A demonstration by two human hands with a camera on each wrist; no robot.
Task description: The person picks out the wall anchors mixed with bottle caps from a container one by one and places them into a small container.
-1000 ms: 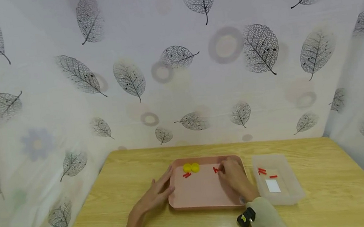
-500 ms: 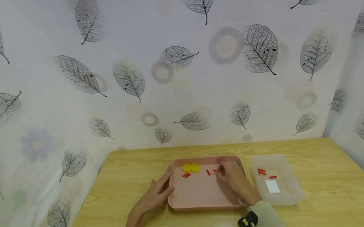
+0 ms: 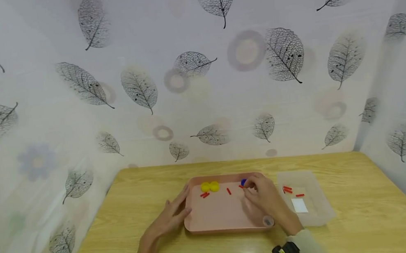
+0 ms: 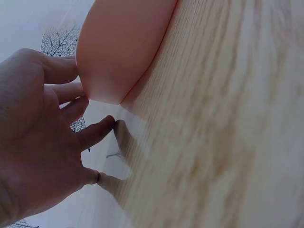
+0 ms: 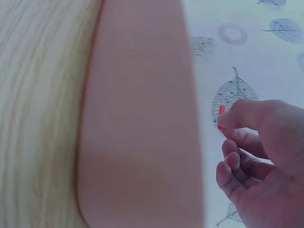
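My right hand (image 3: 266,196) pinches a short red stick (image 5: 222,114) between thumb and forefinger, above the right part of a pink tray (image 3: 216,216). Just behind those fingertips shows a round blue piece (image 3: 244,182), partly hidden by the hand. Another red stick (image 3: 229,191) lies alone left of it, and a pair of red sticks (image 3: 204,194) lies in front of two round yellow pieces (image 3: 209,186). My left hand (image 3: 166,221) rests its spread fingers against the tray's left edge; in the left wrist view its fingertips touch the pink wall (image 4: 118,47).
A clear plastic box (image 3: 318,217) stands right of the tray, holding several red sticks (image 3: 287,189) and a white card (image 3: 299,205). A small clear round piece (image 3: 268,220) sits at the tray's front right corner. Leaf-patterned cloth (image 3: 198,81) hangs behind the wooden table (image 3: 149,177).
One red stick has come to lie alone, left of my right hand. That hand has lifted slightly with another red stick, and the blue piece has come into view. My left hand stays at the tray.
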